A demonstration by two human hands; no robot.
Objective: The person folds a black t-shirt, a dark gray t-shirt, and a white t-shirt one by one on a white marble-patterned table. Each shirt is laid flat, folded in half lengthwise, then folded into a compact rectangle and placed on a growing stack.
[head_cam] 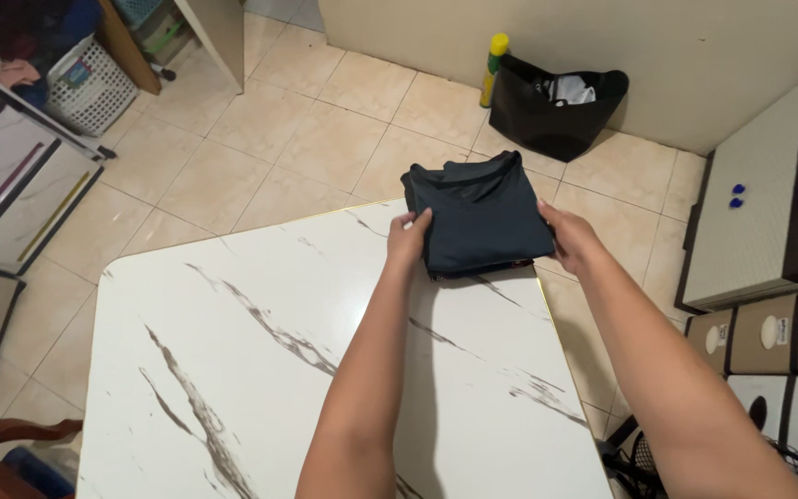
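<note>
A folded dark garment (477,214) lies at the far corner of the white marble-patterned desk (260,370), its far edge hanging out past the desk rim over the tiled floor (325,139). Its long axis runs away from the person, slightly tilted to the right, with the collar-like rounded edge pointing toward the far wall. The left hand (408,238) presses against the garment's left side, fingers curled onto the cloth; the right hand (570,238) clasps the right side, thumb on top. Both grips are closed lightly on the fabric, one at each flank.

The fingers beneath the cloth are hidden, so how far they wrap under cannot be told. The layers at the near edge are hard to separate. Beyond stands a black bag (556,106) by the wall with a yellow-capped bottle (493,66) just beside it. Drawers (768,212) on the right are cut off by the frame.
</note>
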